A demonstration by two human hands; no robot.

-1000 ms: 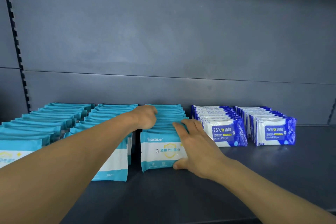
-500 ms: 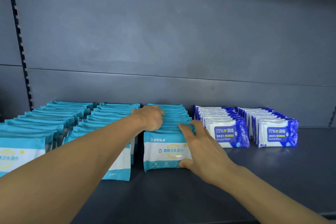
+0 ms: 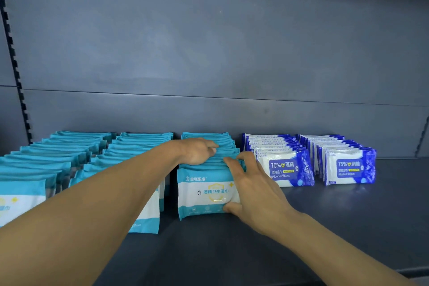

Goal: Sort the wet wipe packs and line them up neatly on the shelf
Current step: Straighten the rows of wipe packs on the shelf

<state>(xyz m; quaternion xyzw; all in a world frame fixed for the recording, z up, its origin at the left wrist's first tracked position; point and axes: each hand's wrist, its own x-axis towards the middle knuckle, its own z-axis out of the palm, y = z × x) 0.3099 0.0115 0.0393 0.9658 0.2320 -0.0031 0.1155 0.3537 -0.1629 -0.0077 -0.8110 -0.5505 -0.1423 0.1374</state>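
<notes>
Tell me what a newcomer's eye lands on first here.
Both bare arms reach to the third teal row mid-shelf: the left hand lies curled on the pack tops, and the right hand takes the front pack in its grip. Right of them stand two rows of dark blue alcohol wipes. Two more teal rows fill the left.

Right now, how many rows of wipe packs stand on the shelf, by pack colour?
Teal rows: 3
Dark blue rows: 2
Total: 5 rows
Both hands, left hand and right hand, are on the third teal row.
</notes>
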